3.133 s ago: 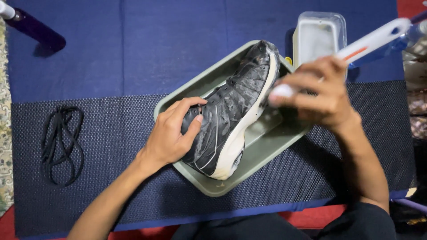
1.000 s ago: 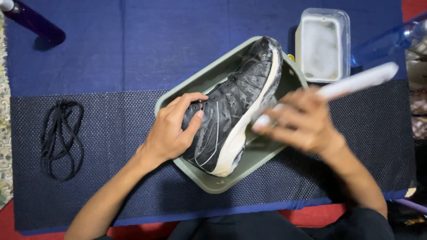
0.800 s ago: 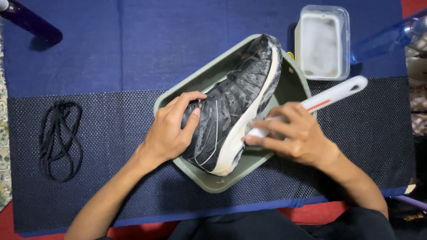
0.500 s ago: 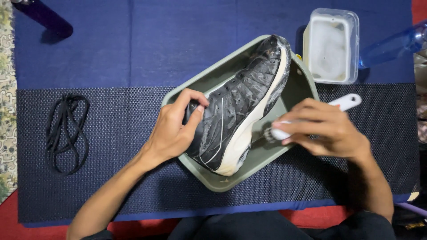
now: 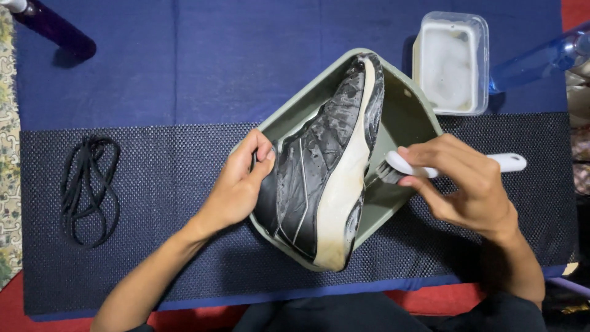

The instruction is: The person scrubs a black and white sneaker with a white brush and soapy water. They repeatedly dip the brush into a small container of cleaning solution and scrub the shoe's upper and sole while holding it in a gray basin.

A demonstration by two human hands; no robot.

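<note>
— Black and wet, that shoe (image 5: pixel 322 178) lies tilted on its side in the grey-green tray (image 5: pixel 410 117), just right of centre in the head view, toe toward the top of the frame and pale sole edge turned right.

— Who holds it?

— The left hand (image 5: pixel 236 187) clasps the heel collar, fingers curled over the opening, thumb on the outer side. The right hand (image 5: pixel 470 184) is closed around a white brush (image 5: pixel 430 167); its bristles point left and meet the sole near mid-length, its handle end sticks out to the right past the knuckles.

— And around the tray?

— It sits on a dark dotted mat (image 5: pixel 160 203) spread over blue cloth (image 5: pixel 215 55). A clear tub of foamy water (image 5: pixel 452 61) stands at upper right, just beside the tray's corner. Black laces (image 5: pixel 86 184) lie bundled at the left of the mat, well apart from the shoe. A clear blue bottle (image 5: pixel 541 58) lies at the far upper right edge.
</note>
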